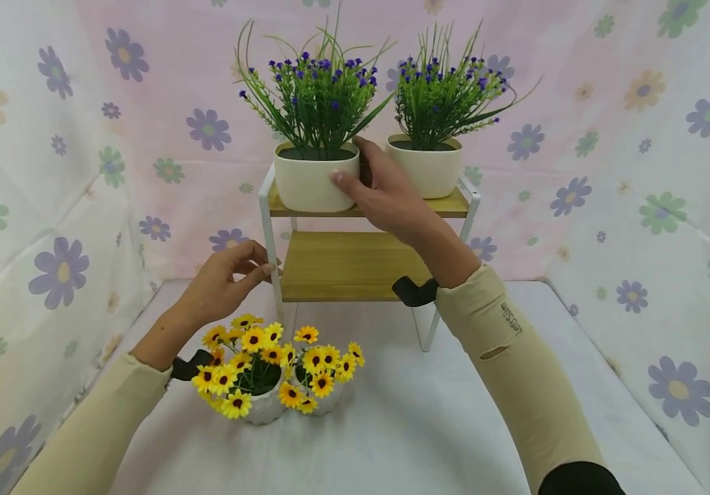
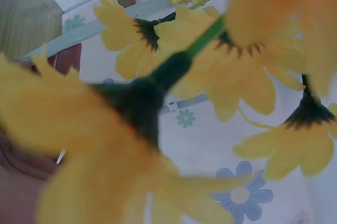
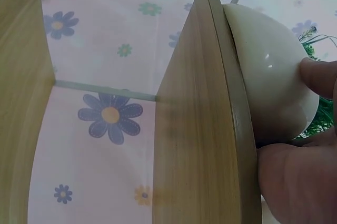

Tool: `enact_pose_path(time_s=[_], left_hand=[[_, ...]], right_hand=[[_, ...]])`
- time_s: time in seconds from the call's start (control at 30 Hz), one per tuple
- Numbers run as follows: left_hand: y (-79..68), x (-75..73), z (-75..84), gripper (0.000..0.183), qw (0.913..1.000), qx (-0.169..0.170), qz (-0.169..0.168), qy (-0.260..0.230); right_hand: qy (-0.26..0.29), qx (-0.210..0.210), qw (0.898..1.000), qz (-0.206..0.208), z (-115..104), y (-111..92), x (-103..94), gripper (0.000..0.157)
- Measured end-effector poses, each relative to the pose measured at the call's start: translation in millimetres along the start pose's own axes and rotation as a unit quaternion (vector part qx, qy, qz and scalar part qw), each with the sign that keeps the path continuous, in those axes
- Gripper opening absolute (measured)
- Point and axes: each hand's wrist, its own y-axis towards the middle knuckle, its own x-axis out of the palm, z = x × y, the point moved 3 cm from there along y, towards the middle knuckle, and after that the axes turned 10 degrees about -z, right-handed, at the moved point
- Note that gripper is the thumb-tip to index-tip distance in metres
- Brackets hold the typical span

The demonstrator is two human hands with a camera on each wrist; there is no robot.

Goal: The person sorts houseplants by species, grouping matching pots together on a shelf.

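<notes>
My right hand (image 1: 385, 189) holds the right end of a cream oval pot (image 1: 314, 182) of purple-flowered grass, thumb on the front wall and fingers round the side. The pot stands on the top board of a small two-tier shelf (image 1: 348, 265); its glossy wall (image 3: 274, 71) also shows in the right wrist view. At the shelf's left front, my left hand (image 1: 227, 278) pinches the white metal leg (image 1: 269, 240) between thumb and fingers. In the left wrist view, yellow flowers (image 2: 131, 145) hide most of that hand.
A second cream pot (image 1: 425, 168) with purple flowers stands on the top board's right half. Two whitish pots of yellow flowers, the left pot (image 1: 264, 405) and the right pot (image 1: 324, 399), stand on the white tabletop (image 1: 404, 426) below my left hand. Floral cloth (image 1: 206, 199) surrounds the table.
</notes>
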Motion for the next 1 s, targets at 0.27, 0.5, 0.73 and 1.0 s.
enact_pose_path(time_s=[0.27, 0.5, 0.73, 1.0], left_hand=[[-0.2, -1.2, -0.5, 0.006, 0.9999, -0.006, 0.001, 0.013], [0.1, 0.3, 0.4, 0.008, 0.9999, -0.010, 0.003, 0.009], [1.0, 1.3, 3.3, 0.008, 0.9999, -0.007, 0.008, 0.009], [-0.4, 1.1, 5.3, 0.008, 0.9997, -0.015, 0.012, 0.011]], right_hand=[[-0.042, 0.062, 0.997, 0.012, -2, 13, -1.6, 0.077], [-0.061, 0.087, 0.994, 0.009, -1, 26, 0.0, 0.077], [-0.036, 0.082, 0.996, 0.004, 0, 32, 2.0, 0.078], [-0.010, 0.070, 0.997, -0.006, 1, 33, 4.2, 0.077]])
